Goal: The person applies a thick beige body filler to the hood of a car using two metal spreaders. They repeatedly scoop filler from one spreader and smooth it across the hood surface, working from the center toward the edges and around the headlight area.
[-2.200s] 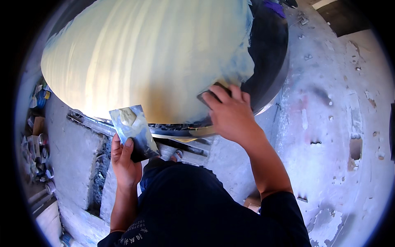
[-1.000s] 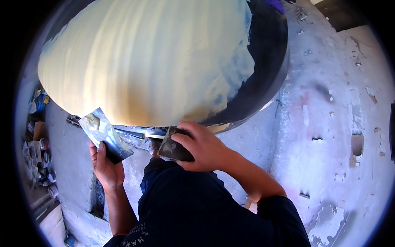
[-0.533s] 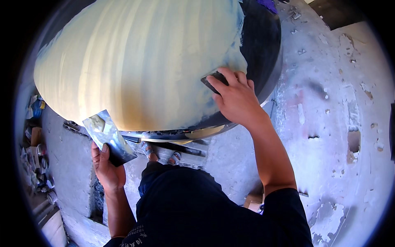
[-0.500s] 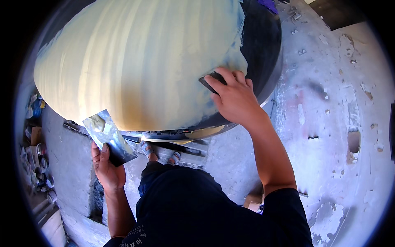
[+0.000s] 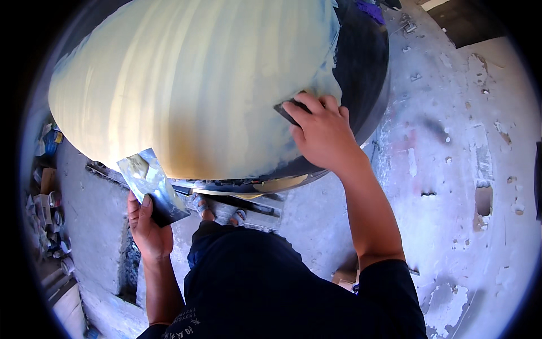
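A broad curved car hood (image 5: 361, 62), dark at its right edge, is mostly coated with streaky pale-yellow filler (image 5: 214, 73). My right hand (image 5: 327, 135) is closed round a dark, flat spreader (image 5: 287, 111), which rests against the coating near the right side; my fingers hide part of it. Lower left, my left hand (image 5: 151, 233) grips a thin rectangular mixing board (image 5: 155, 186) by its lower end, thumb on top. A small greyish-yellow dab of filler (image 5: 136, 166) sits on the board's upper end, which overlaps the hood's front edge in view.
Under the hood's front edge are my sandalled feet (image 5: 237, 217). Along the left lie cans, boxes and other clutter (image 5: 51, 209). Pale flaking floor (image 5: 440, 169) stretches to the right, with a cardboard box (image 5: 344, 278) near my right side. Something purple (image 5: 371, 10) lies at the hood's far right.
The view has shifted slightly, so the hood sits a little further right and lower. Both hands keep their grips and hardly move against the hood.
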A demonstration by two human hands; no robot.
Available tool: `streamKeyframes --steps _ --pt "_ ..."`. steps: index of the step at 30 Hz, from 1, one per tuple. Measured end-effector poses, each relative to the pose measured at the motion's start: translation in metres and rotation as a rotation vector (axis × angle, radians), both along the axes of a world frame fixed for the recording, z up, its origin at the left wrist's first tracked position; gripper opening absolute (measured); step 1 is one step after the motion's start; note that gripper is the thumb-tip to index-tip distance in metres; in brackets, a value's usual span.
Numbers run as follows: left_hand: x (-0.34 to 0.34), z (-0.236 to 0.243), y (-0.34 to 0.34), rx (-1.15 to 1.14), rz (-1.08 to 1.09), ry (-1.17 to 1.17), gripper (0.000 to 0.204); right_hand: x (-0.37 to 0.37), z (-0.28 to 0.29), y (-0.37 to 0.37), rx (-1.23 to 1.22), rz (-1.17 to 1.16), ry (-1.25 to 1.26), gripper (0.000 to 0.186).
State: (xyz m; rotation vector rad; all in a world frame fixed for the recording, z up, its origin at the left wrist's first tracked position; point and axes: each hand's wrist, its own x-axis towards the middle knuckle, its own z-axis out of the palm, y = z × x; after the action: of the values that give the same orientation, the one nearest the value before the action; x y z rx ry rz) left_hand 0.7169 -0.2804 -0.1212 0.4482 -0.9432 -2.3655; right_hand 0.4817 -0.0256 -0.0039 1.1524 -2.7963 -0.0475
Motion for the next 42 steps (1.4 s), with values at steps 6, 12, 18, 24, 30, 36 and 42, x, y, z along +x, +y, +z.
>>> streamKeyframes --steps 6,12,18,24,30,36,42 --pt "-0.003 0.007 0.008 0.027 0.017 -0.011 0.035 0.013 -0.021 -0.011 0.026 -0.012 -0.007 0.043" --pt "0.003 0.002 0.005 0.001 0.018 -0.015 0.037 0.034 -0.02 0.011 0.044 0.054 -0.073 0.042" --pt "0.002 -0.001 0.003 -0.007 0.003 0.013 0.038 -0.012 0.002 -0.012 0.03 -0.081 -0.032 0.039" --pt "0.001 0.002 0.007 0.048 0.042 -0.03 0.034 0.027 -0.019 -0.008 0.078 -0.002 -0.071 0.044" --pt "-0.002 0.007 0.012 0.056 0.051 -0.002 0.034 0.057 -0.035 0.02 0.063 0.058 -0.037 0.048" --pt "-0.004 0.01 0.011 0.046 0.057 0.016 0.033 0.035 -0.009 0.032 0.056 0.063 -0.031 0.047" --pt "-0.003 0.01 0.018 0.06 0.054 -0.005 0.036 -0.015 -0.001 0.0 0.032 0.039 -0.051 0.043"
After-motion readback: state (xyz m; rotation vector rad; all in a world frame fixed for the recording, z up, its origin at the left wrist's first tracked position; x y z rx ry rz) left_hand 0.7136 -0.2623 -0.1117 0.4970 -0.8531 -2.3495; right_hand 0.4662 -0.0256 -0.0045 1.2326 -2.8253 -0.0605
